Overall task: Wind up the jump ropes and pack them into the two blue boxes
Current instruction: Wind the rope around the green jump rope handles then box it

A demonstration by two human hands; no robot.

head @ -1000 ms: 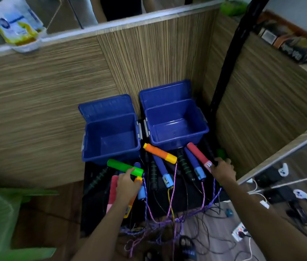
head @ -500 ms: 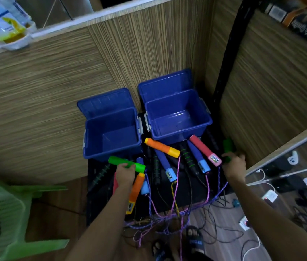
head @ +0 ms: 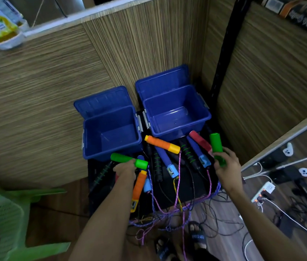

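Left hand (head: 125, 167) fingers curl round one green jump-rope handle (head: 129, 159) by the left blue box (head: 111, 136), right hand (head: 227, 164) grips the other green handle (head: 216, 143) upright, right blue box (head: 177, 113) open, remaining ropes tangled on black table (head: 192, 187).

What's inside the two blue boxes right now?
Nothing visible: the left box and right box show bare blue floors, lids open. The near inside wall of each is hidden by its rim.
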